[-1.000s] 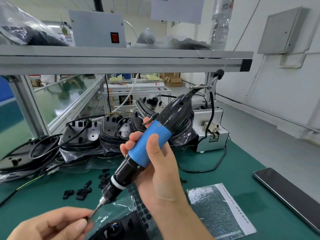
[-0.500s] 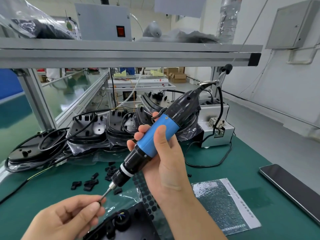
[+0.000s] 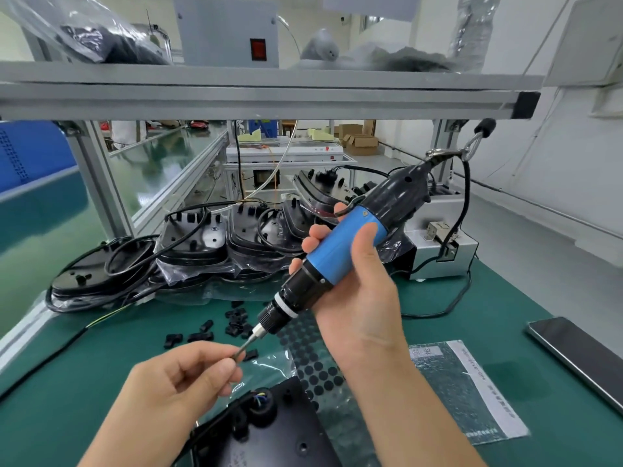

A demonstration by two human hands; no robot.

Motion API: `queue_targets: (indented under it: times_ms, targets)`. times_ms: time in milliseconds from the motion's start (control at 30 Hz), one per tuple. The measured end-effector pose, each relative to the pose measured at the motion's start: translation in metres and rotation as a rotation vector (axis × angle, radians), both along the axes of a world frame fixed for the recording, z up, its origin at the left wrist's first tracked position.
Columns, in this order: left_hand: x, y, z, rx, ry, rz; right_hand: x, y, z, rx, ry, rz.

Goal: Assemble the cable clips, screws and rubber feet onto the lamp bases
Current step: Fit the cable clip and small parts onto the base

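Observation:
My right hand grips a blue and black electric screwdriver, tilted with its bit pointing down-left. My left hand pinches something small at the bit tip; it is too small to tell whether it is a screw. A black lamp base lies under both hands at the front edge, with coloured wires at a round hole. A sheet of black round rubber feet lies beside it. Loose black cable clips are scattered on the green mat.
Several bagged lamp bases with black cords stand in a row at the back. A grey metal box sits back right. A printed plastic bag and a phone lie right. An aluminium shelf hangs overhead.
The view has tilted down and moved closer. My left hand's fingers have stayed pinched at the bit tip, and the screwdriver keeps its tilt in my right hand.

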State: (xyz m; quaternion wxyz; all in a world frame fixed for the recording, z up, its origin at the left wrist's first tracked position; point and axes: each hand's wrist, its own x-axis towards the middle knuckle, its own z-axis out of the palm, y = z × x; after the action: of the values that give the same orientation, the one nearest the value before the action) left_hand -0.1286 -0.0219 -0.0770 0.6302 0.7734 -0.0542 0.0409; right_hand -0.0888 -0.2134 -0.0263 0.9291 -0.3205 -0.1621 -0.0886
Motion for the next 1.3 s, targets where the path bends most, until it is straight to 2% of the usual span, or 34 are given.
queue_targets:
  times_ms: [133,267,433,600,767,900,1133,1300]
  targets:
    - [0.0,0.001,-0.004,-0.067,0.015,0.0,0.0,-0.004,-0.001,0.021,-0.023,0.05]
    - [-0.001,0.0,-0.005,-0.251,0.071,-0.013,-0.001,-0.002,0.002,-0.006,-0.053,0.042]
    - [-0.006,-0.002,-0.003,-0.261,0.076,-0.009,-0.002,0.002,0.001,-0.033,-0.032,-0.01]
    - [-0.014,-0.002,0.003,-0.379,0.1,-0.027,-0.003,0.004,0.0,-0.021,-0.033,-0.03]
    - [-0.018,-0.003,0.004,-0.195,0.021,0.003,-0.008,0.002,0.002,-0.088,-0.08,-0.004]
    - [-0.024,0.003,0.004,-0.045,-0.071,-0.087,-0.011,0.011,0.009,-0.165,-0.095,-0.06]
    - [-0.027,0.002,0.003,0.216,-0.18,-0.113,-0.007,0.022,0.008,-0.06,-0.023,-0.097]
    - [-0.022,0.01,0.002,0.238,-0.209,-0.115,-0.012,0.024,0.014,-0.082,-0.065,-0.177]
